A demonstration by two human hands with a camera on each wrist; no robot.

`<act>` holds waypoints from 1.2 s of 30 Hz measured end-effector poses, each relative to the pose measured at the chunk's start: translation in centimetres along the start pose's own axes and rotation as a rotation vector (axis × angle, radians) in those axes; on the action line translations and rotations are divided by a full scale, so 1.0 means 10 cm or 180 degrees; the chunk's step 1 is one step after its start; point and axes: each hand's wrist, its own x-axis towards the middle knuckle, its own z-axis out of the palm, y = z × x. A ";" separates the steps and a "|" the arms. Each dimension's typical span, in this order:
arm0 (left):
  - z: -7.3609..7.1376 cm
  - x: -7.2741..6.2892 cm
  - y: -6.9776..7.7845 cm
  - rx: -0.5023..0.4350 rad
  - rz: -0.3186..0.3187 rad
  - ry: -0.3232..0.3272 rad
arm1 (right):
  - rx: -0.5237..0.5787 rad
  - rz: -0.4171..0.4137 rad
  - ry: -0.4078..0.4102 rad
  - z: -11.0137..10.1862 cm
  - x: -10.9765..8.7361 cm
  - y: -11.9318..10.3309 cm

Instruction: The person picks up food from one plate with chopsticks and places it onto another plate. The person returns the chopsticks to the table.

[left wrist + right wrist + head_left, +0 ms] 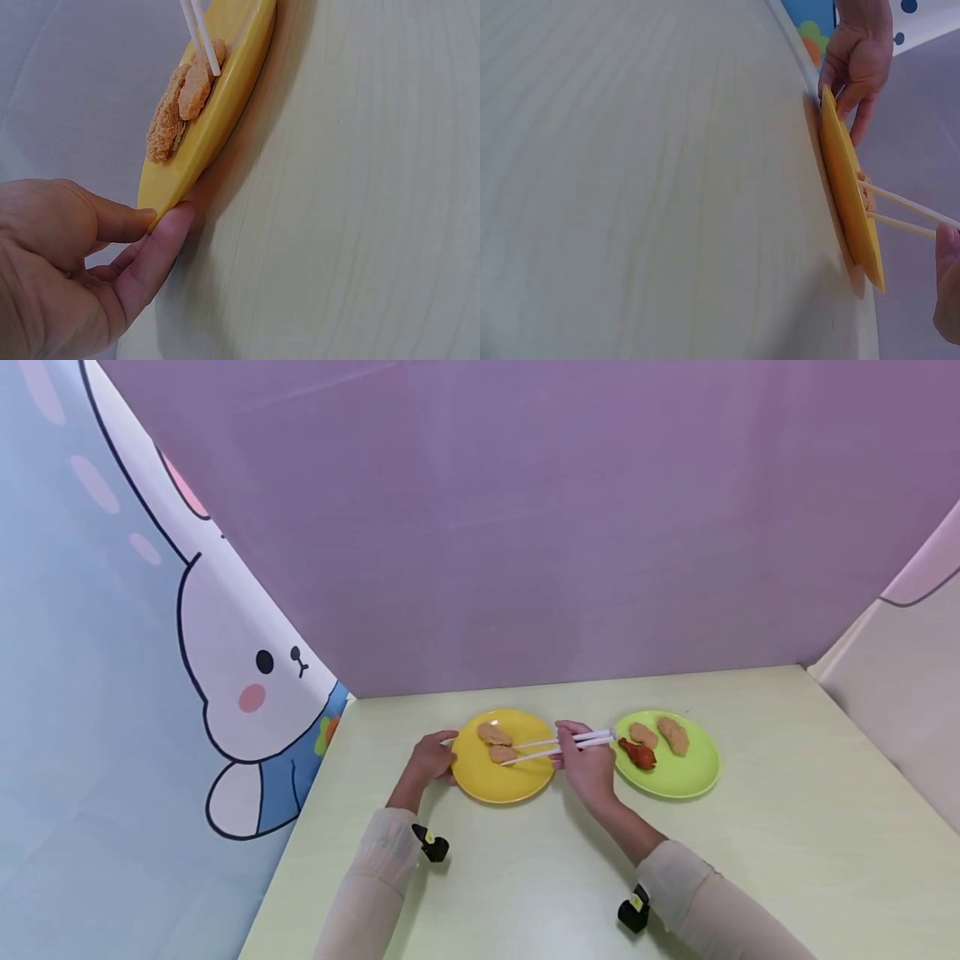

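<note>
My left hand (433, 757) pinches the left rim of a yellow plate (483, 787) between thumb and fingers, as the left wrist view (82, 262) also shows. Two tan, breaded-looking pieces of food lie on the plate: a rough longer piece (166, 120) and a smoother nugget-like piece (196, 86) beside it. A pair of white chopsticks (542, 754) is held in my right hand (588, 768), just right of the plate. Their tips reach the nearer nugget-like piece; whether they squeeze it I cannot tell.
To the right stands a green plate (686, 781) holding a small red drumstick (640, 754) and two tan pieces, one of them oblong (673, 736). A purple wall (525, 527) rises behind the pale table (510, 885). A rabbit-print cloth (247, 727) hangs on the left.
</note>
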 end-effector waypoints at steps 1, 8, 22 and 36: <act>0.00 0.00 0.00 -0.0004 0.0010 -0.0008 | -0.0006 -0.0006 0.0012 0.00 0.00 0.00; -0.01 -0.03 0.02 0.0000 0.0035 -0.0007 | 0.0079 0.0045 0.0096 0.01 0.01 0.03; -0.01 -0.02 0.01 -0.0048 0.0034 -0.0001 | 0.0081 -0.0079 0.0161 0.03 0.01 0.05; 0.04 0.07 -0.01 -0.0019 -0.0035 0.0028 | 0.0212 0.0021 0.0239 -0.08 0.02 0.01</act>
